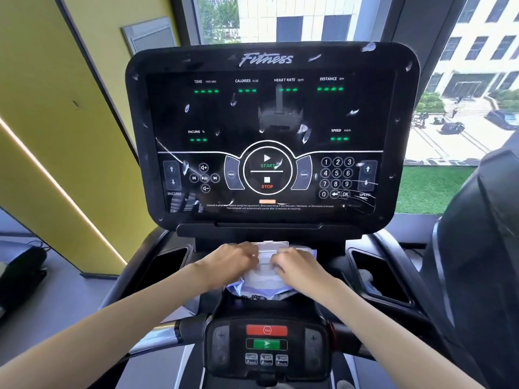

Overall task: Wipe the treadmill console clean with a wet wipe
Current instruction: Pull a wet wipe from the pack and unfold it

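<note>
Bright daylight pours through the tall glass window (261, 21) ahead, white multi-storey building (483, 32) and dark parked cars (502, 119) outside, a strip of green turf (432, 189) below. On the left, a yellow wall (42, 80) carries a slanting glowing light strip (56, 184) and a grey framed panel (151, 35), smooth grey floor (70, 304) beneath

Wipe pack (265, 282) half hidden under left grip (233, 261) and right grip (299, 266); hold on it unclear. Lower panel button labels (266, 359) blurred.

glossy black console (269, 119), smeared, crinkly plastic wipe pack (266, 282)
</note>
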A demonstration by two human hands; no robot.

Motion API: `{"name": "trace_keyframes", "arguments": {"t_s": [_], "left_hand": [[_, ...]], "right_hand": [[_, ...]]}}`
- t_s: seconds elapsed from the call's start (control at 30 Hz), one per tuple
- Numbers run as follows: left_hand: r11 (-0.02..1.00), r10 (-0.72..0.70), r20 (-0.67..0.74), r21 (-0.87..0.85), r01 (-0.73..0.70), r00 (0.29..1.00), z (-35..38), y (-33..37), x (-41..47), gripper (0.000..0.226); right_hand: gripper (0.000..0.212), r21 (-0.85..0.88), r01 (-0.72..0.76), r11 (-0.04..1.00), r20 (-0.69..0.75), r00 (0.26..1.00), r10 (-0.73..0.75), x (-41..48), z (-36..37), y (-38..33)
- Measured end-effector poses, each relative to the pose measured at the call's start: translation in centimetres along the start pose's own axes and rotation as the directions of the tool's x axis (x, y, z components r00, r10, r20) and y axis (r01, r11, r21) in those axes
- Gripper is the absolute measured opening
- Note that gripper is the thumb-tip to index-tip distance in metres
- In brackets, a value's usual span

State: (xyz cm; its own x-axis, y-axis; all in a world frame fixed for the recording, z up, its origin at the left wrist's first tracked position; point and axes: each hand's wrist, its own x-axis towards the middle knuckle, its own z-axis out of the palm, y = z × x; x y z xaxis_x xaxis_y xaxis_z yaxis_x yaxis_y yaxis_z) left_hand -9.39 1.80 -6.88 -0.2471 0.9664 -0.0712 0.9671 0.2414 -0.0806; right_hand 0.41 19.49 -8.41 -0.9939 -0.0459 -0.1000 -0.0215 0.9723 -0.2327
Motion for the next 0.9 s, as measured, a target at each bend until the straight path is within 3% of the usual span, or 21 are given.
{"name": "trace_keyframes", "arguments": {"t_s": [0.13, 0.2, 0.27, 0.57, 0.73, 0.9], "left_hand": [[1.000, -0.011, -0.038, 0.025, 0.012, 0.999, 0.9, 0.2, -0.6, 0.006], [0.999, -0.051, -0.065, -0.022, 0.049, 0.997, 1.5, 0.1, -0.6, 0.025], [0.992, -0.105, -0.074, -0.071, 0.099, 0.992, 1.5, 0.1, -0.6, 0.030], [0.917, -0.292, 0.021, -0.278, 0.286, 0.956, 1.1, 1.2, -0.1, 0.018], [0.865, -0.344, 0.000, -0.388, 0.317, 0.939, 1.3, 1.0, -0.2, 0.013], [0.846, -0.345, -0.030, -0.442, 0.298, 0.938, 1.2, 1.3, -0.4, 0.009]], "right_hand": [[0.021, -0.073, -0.037, 0.997, 0.068, 0.997, 0.042, 1.0, 0.1, -1.5], [0.022, -0.064, -0.053, 0.997, 0.068, 0.996, 0.057, 1.4, 0.3, -1.7], [0.022, -0.057, -0.072, 0.996, 0.066, 0.995, 0.076, 1.8, 0.4, -1.7], [0.020, -0.127, -0.056, 0.990, 0.109, 0.992, 0.070, 2.7, 0.0, -2.2], [0.027, -0.201, 0.073, 0.977, 0.083, 0.995, -0.057, 1.8, -0.3, -3.1], [0.020, -0.270, 0.084, 0.959, 0.166, 0.985, -0.040, 2.2, -0.5, -4.1]]}}
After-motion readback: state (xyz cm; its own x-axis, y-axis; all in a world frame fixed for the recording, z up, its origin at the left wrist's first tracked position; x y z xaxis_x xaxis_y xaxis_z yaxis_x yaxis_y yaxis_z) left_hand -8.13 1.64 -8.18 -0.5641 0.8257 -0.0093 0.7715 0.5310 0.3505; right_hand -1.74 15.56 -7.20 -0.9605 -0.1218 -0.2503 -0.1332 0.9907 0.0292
